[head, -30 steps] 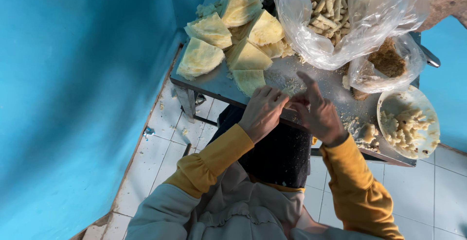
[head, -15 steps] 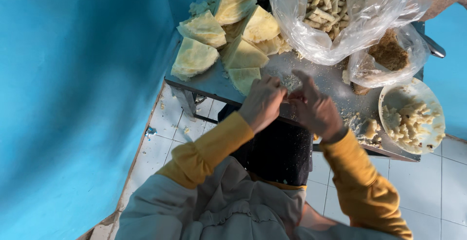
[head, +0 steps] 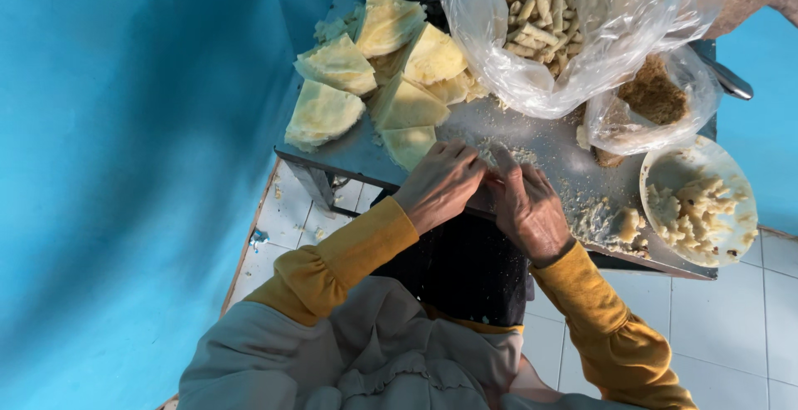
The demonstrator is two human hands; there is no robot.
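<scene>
A blue wall point(head: 125, 169) fills the whole left side of the view, and pale floor tiles point(head: 723, 327) show at the lower right. Between them stands a grey metal worktop point(head: 349, 157), dusted with crumbs along its near edge.

On the far right of the worktop sits a large clear plastic bag point(head: 582, 28) stuffed with pale rolled sticks. Just beside it, nearer and to the right, a smaller clear bag point(head: 657, 103) holds a brown crumbly filling. On the far left lies a heap of folded yellow wrappers point(head: 374, 78), triangular pieces overlapping one another; the nearest piece reaches almost to the hands. At the near right corner a round white bowl point(head: 698, 202) holds pale lumpy filling, and a small clump of the same stuff point(head: 619, 225) lies on the worktop just left of the bowl.

The person wears yellow sleeves point(head: 332, 260) over a dark lap and a grey garment.

The left hand point(head: 440, 184) and the right hand point(head: 528, 211) rest side by side on the near middle of the worktop, touching each other. Both are curled downward with fingers bent, pressing on a small pale piece point(head: 492, 161) that lies on the worktop under the fingertips; most of it is hidden by the fingers, so its shape cannot be told.
</scene>
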